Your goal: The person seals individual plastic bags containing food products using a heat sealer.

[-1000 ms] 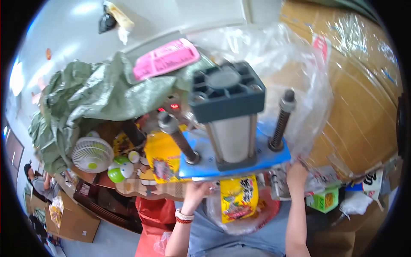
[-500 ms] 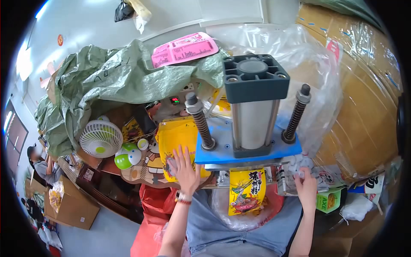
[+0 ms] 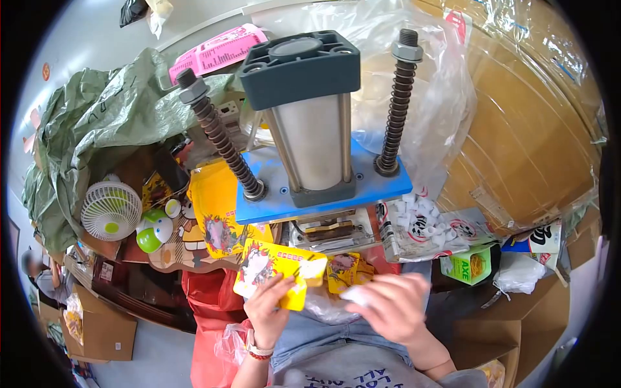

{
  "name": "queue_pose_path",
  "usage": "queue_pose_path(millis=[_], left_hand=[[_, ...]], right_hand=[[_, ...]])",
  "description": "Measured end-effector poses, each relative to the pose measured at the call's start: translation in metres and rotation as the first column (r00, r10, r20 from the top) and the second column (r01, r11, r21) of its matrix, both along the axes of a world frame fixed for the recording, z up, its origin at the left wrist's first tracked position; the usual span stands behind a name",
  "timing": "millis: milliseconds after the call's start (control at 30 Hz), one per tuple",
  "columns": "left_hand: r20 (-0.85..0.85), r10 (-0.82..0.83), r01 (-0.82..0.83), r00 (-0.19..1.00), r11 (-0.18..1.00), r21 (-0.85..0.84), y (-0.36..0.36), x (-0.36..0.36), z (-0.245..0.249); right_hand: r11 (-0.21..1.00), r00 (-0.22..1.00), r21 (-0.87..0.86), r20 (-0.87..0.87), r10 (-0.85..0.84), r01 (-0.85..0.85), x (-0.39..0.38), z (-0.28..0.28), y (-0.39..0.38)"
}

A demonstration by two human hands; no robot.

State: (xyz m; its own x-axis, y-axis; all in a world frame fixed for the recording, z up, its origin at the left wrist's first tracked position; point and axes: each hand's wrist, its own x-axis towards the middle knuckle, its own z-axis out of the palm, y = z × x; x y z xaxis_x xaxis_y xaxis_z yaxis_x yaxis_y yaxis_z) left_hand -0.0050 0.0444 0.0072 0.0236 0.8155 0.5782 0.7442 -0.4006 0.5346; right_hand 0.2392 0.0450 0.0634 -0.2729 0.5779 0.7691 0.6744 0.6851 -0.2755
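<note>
My left hand (image 3: 266, 309) grips a yellow printed pouch (image 3: 255, 268) over my lap, tilted and slightly folded. Close by on the right, my right hand (image 3: 400, 307) is smeared by motion, with a small white plastic piece (image 3: 357, 295) at its fingertips. Above both hands stands a press with a grey cylinder (image 3: 310, 139) on a blue plate (image 3: 381, 187). Below that plate shows a metal jaw (image 3: 330, 231). More yellow pouches (image 3: 343, 268) lie in a clear bag on my lap. To the left is a stack of flat yellow pouches (image 3: 210, 194).
An opened bag (image 3: 401, 242) of small white pieces lies right of the press. A white fan (image 3: 111, 210) and a green-and-white toy (image 3: 154, 231) stand left. Large cardboard (image 3: 524, 142) rises at right. A person (image 3: 48, 278) is far left.
My left hand has moved from the stack to my lap with a pouch. My right hand has left the white pieces. The pouch hanging under the press is gone from there. The view has shifted.
</note>
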Motion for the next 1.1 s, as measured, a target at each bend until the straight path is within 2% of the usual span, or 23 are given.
queue_pose_path(millis=[67, 133, 233, 267, 300, 333, 367, 400, 433, 500, 567, 600, 633, 700, 733, 800, 833, 900, 933, 967, 1000, 1033, 1100], left_hand=[[-0.069, -0.118, 0.120, 0.991, 0.993, 0.021, -0.007, 0.008, 0.012], [-0.112, -0.256, 0.265, 0.960, 0.962, 0.064, -0.009, 0.012, 0.026], [0.187, -0.462, 0.470, 0.867, 0.883, 0.000, -0.008, 0.021, 0.032], [0.195, -0.408, 0.435, 0.892, 0.892, -0.125, -0.005, 0.024, 0.024], [0.195, -0.352, 0.394, 0.915, 0.885, -0.247, -0.001, 0.027, 0.015], [0.265, -0.263, 0.368, 0.927, 0.767, -0.526, 0.010, 0.029, 0.002], [0.502, -0.088, 0.398, 0.860, 0.732, -0.553, 0.021, 0.037, -0.022], [0.686, 0.105, 0.435, 0.720, 0.703, -0.563, 0.032, 0.044, -0.043], [0.770, 0.206, 0.480, 0.603, 0.678, -0.557, 0.046, 0.045, -0.050], [0.887, 0.317, 0.612, 0.337, 0.642, -0.462, 0.070, 0.046, -0.037], [0.881, 0.363, 0.625, 0.302, 0.623, -0.471, 0.093, 0.044, -0.035], [0.895, 0.362, 0.629, 0.262, 0.639, -0.443, 0.099, 0.046, -0.038], [0.901, 0.363, 0.630, 0.235, 0.650, -0.426, 0.100, 0.047, -0.040], [0.899, 0.378, 0.601, 0.222, 0.673, -0.431, 0.100, 0.051, -0.042], [0.902, 0.383, 0.640, 0.201, 0.645, -0.417, 0.099, 0.048, -0.042], [0.871, 0.346, 0.688, 0.347, 0.537, -0.488, 0.101, 0.033, -0.045], [0.872, 0.347, 0.686, 0.346, 0.540, -0.487, 0.099, 0.021, -0.044], [0.601, 0.207, 0.219, 0.772, 0.801, -0.556, 0.098, -0.014, -0.039], [0.202, 0.172, -0.097, 0.964, 0.936, -0.338, 0.100, -0.033, -0.035], [-0.214, 0.258, -0.311, 0.942, 0.910, -0.273, 0.096, -0.045, -0.037], [-0.583, 0.326, -0.479, 0.745, 0.869, -0.125, 0.089, -0.055, -0.045], [-0.476, 0.239, -0.381, 0.847, 0.896, -0.229, 0.084, -0.069, -0.071], [-0.462, 0.099, -0.219, 0.881, 0.952, -0.214, 0.065, -0.083, -0.084]], right_hand=[[0.987, 0.984, -0.079, 0.094, 0.150, -0.143, -0.011, -0.008, 0.015], [0.958, 0.959, -0.052, -0.001, 0.282, -0.282, -0.009, -0.008, 0.008], [0.927, 0.936, -0.142, -0.116, 0.333, -0.347, -0.001, 0.002, 0.008], [0.903, 0.923, -0.219, -0.204, 0.328, -0.369, 0.000, 0.001, 0.012], [0.907, 0.957, -0.306, -0.128, 0.260, -0.288, 0.003, -0.005, 0.021], [0.914, 0.976, -0.352, -0.151, 0.159, -0.203, 0.003, -0.015, 0.031], [0.910, 0.984, -0.397, -0.168, 0.058, -0.122, 0.004, -0.021, 0.037], [0.907, 0.975, -0.408, -0.220, 0.016, -0.107, 0.011, -0.017, 0.037], [0.919, 0.964, -0.388, -0.261, -0.044, -0.063, 0.021, -0.010, 0.035], [0.938, 0.939, -0.334, -0.283, -0.194, 0.093, 0.043, -0.010, 0.032], [0.881, 0.897, -0.354, -0.194, -0.397, 0.313, 0.053, -0.011, 0.051], [0.828, 0.863, -0.316, -0.050, -0.503, 0.464, 0.053, -0.023, 0.066], [0.827, 0.863, -0.320, -0.051, -0.503, 0.463, 0.059, -0.050, 0.077], [0.793, 0.834, -0.286, 0.315, -0.453, 0.538, 0.074, -0.099, 0.087], [0.724, 0.867, -0.478, 0.280, -0.411, 0.498, 0.074, -0.100, 0.081], [0.696, 0.878, -0.538, 0.343, -0.334, 0.475, 0.068, -0.086, 0.065], [0.670, 0.876, -0.575, 0.397, -0.273, 0.470, 0.067, -0.079, 0.061], [0.742, 0.924, -0.561, 0.312, -0.222, 0.368, 0.075, -0.076, 0.053], [0.798, 0.961, -0.543, 0.224, -0.161, 0.261, 0.079, -0.076, 0.048], [0.797, 0.962, -0.547, 0.220, -0.160, 0.258, 0.082, -0.076, 0.046], [0.778, 0.990, -0.616, 0.028, -0.137, 0.125, 0.086, -0.076, 0.045], [0.754, 0.979, -0.656, -0.165, -0.117, -0.020, 0.088, -0.074, 0.045], [0.744, 0.974, -0.666, -0.197, -0.116, -0.046, 0.086, -0.061, 0.042]])
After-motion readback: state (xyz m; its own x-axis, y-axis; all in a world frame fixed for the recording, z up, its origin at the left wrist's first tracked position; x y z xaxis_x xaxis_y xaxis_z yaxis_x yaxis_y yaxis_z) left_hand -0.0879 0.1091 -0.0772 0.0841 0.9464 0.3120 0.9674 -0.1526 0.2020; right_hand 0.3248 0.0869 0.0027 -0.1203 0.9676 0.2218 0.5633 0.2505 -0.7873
